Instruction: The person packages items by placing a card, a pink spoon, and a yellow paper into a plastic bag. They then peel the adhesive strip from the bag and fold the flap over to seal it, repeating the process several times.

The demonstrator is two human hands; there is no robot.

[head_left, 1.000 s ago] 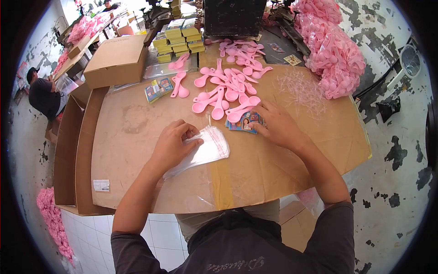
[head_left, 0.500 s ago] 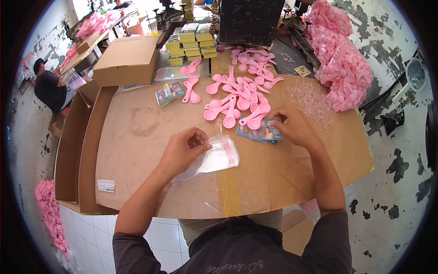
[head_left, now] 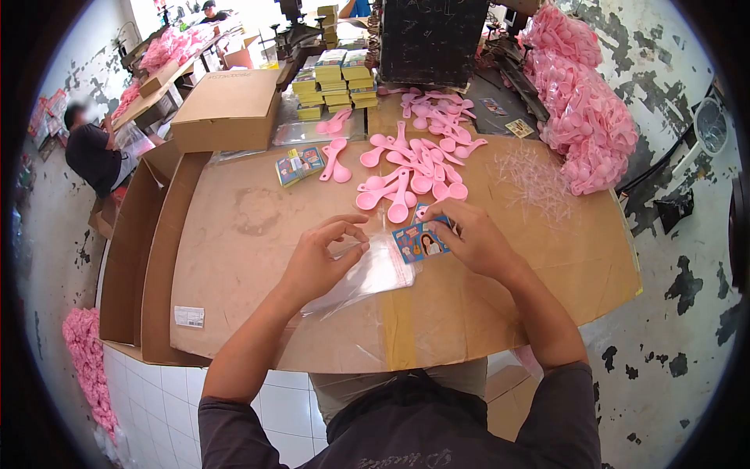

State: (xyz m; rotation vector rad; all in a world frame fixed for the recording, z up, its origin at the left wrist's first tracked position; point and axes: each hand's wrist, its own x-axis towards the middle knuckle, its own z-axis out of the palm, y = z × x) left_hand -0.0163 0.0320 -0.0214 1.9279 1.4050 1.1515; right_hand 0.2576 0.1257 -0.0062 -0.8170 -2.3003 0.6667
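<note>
My right hand (head_left: 473, 238) pinches a blue printed card (head_left: 422, 242) between thumb and fingers, over the right end of the plastic bags. My left hand (head_left: 328, 254) is open, thumb and fingers apart, just above a stack of clear plastic bags (head_left: 363, 277) lying on the cardboard. The bags have a reddish printed strip at their right end. Beyond my hands lies a loose pile of pink measuring spoons (head_left: 426, 168); my right fingers partly cover the nearest ones. Another bit of blue card shows behind my right fingers.
A bundle of cards (head_left: 298, 166) lies left of the spoons. Card stacks (head_left: 332, 78) and a closed carton (head_left: 226, 109) stand at the back. Clear thin strips (head_left: 531, 180) are scattered at right, beside bagged spoons (head_left: 590, 117). A person (head_left: 98, 152) sits far left.
My right hand has moved left with the card, bringing it to the bags' end. My left hand's fingers have spread from a near pinch. The view has shifted slightly.
</note>
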